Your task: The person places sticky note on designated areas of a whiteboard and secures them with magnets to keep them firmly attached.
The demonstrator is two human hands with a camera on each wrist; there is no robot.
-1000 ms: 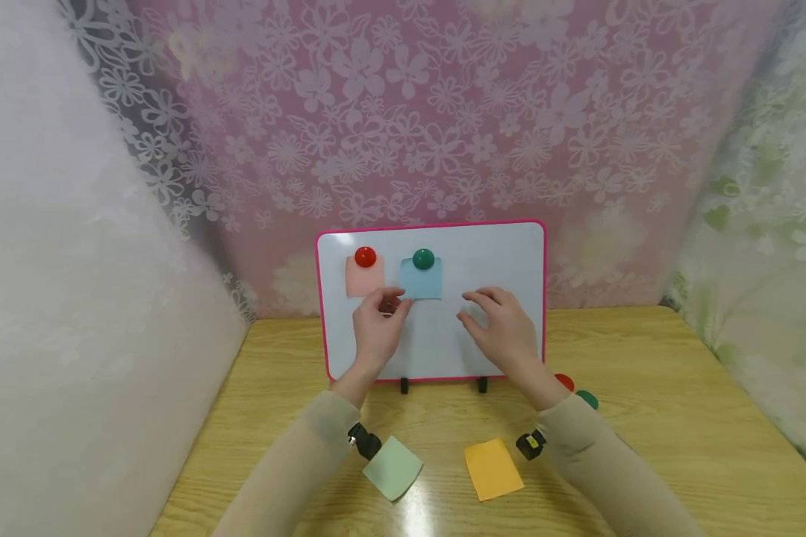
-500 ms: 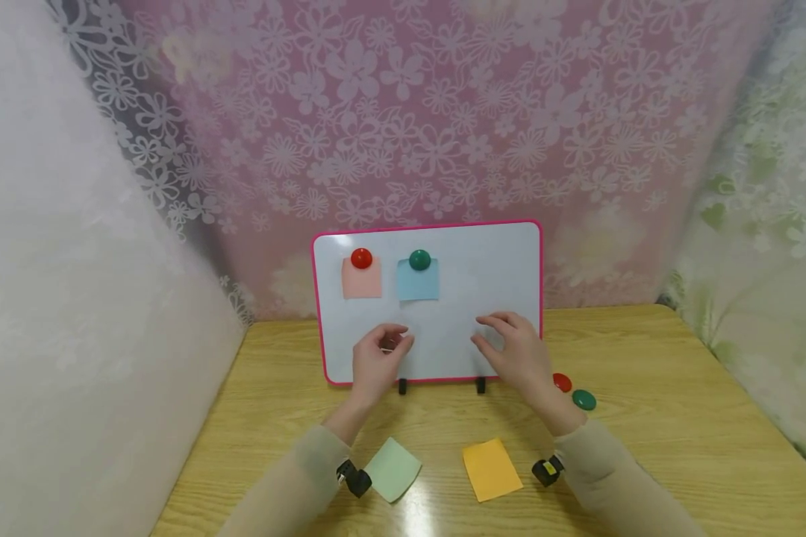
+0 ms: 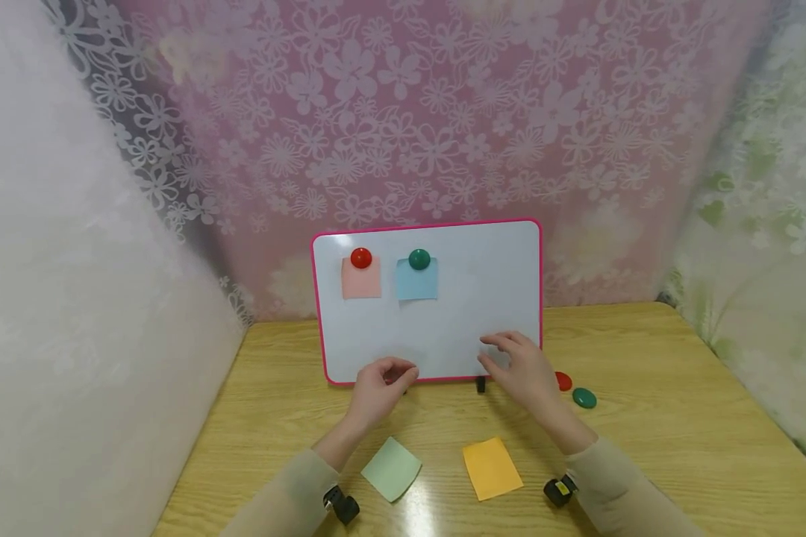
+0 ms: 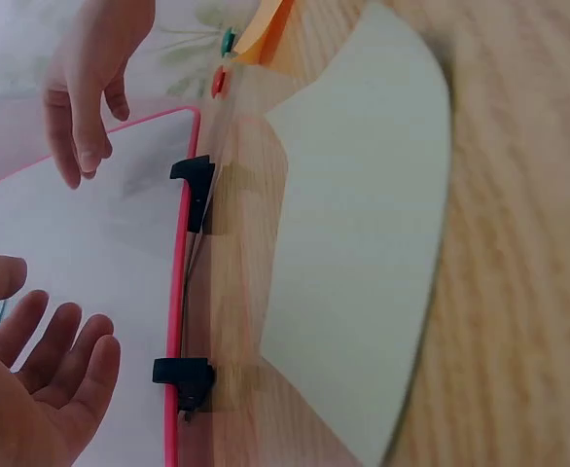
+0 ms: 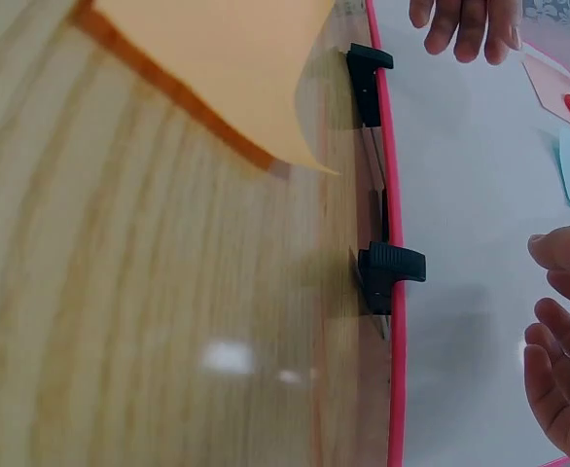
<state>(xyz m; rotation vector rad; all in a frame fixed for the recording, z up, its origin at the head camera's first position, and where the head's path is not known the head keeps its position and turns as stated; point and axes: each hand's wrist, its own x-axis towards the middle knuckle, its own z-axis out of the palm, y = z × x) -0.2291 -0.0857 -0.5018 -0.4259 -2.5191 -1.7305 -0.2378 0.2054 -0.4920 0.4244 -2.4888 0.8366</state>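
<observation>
Right wrist view: right hand, orange note cut off.

beige sleeves, plain | left wrist camera: black, dark strap | right wrist camera: black, yellow mark

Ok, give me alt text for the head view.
A person's empty left hand and right hand hover before a pink-rimmed whiteboard, where a red magnet tops a pink note and a green magnet tops a blue note. A pale green note, an orange note and two loose magnets lie on the wooden table.
</observation>
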